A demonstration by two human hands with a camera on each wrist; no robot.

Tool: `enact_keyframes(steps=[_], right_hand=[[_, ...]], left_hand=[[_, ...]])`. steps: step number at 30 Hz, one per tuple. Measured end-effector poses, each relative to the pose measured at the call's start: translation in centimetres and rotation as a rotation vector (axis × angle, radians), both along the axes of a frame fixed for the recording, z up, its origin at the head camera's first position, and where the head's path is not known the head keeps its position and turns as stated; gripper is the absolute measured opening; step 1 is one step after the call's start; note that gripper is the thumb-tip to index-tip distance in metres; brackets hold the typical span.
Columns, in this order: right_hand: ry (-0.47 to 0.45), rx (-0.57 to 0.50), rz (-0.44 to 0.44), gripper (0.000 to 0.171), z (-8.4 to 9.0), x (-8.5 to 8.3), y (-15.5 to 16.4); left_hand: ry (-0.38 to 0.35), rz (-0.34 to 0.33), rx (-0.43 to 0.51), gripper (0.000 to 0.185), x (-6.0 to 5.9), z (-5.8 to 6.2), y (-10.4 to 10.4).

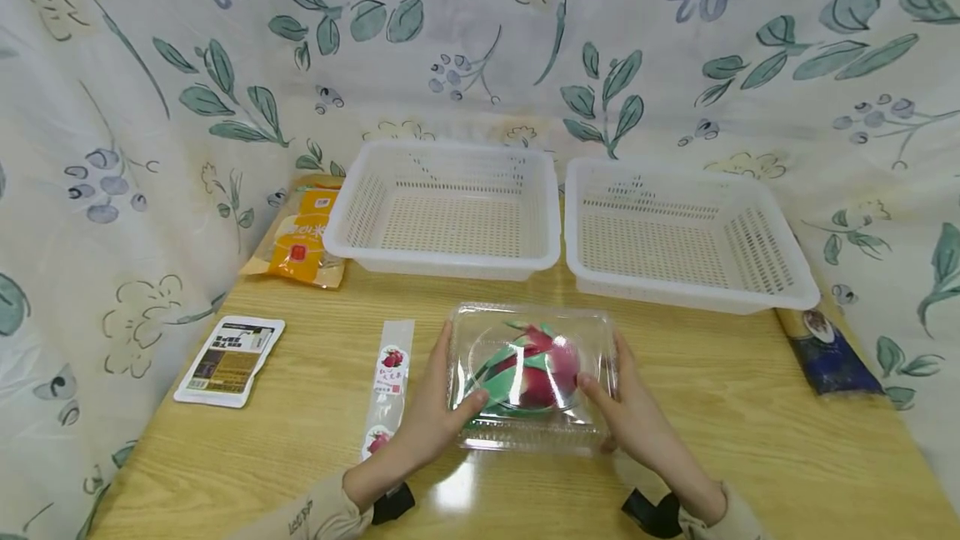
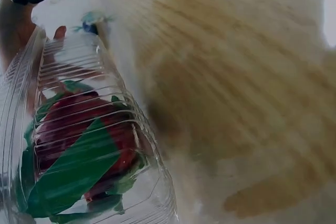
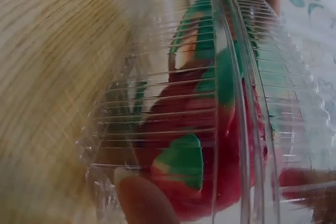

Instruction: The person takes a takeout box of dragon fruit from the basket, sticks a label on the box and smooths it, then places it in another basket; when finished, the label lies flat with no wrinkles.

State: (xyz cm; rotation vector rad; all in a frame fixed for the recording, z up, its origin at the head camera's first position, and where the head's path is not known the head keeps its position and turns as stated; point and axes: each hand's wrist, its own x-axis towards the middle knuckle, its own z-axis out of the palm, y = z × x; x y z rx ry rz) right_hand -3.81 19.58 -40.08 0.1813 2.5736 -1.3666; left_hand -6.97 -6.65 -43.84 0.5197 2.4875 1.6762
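Observation:
A clear plastic clamshell box [image 1: 534,438] with its lid down holds a red and green dragon fruit [image 1: 547,369]. My left hand [image 1: 429,413] grips the box's left side, thumb over the lid and the other fingers mostly hidden. On the opposite side my right hand [image 1: 633,417] holds the box the same way, its thumb on the lid's right part. Both wrist views show the ribbed walls of the box close up, with the dragon fruit [image 2: 79,129] behind them. Left of the left hand lies a clear strip of dragon fruit stickers [image 1: 389,373].
Two white perforated baskets, a left basket [image 1: 450,267] and a right basket [image 1: 690,294], stand at the back of the wooden table [image 1: 757,440]. An orange and brown bag [image 1: 303,236], a white and brown packet [image 1: 229,361] and a dark blue bag [image 1: 832,357] lie near the sides.

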Motion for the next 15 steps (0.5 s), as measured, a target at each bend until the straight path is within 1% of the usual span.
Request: enact_keyframes(steps=[4, 7, 12, 15], right_hand=[[0.021, 0.036, 0.001, 0.088, -1.2, 0.2, 0.1], [0.059, 0.060, 0.002, 0.087, -1.6, 0.3, 0.1], [0.065, 0.085, -0.012, 0.085, -1.6, 0.5, 0.0], [0.047, 0.091, -0.015, 0.086, -1.6, 0.5, -0.1]], left_hand=[[0.004, -0.021, 0.001, 0.098, 0.0, -0.7, -0.1], [-0.006, -0.032, 0.004, 0.100, -0.1, -0.7, -0.1], [-0.066, -0.064, -0.010, 0.101, -0.2, -0.5, -0.6], [-0.139, -0.086, -0.034, 0.102, -0.3, -0.5, -1.0]])
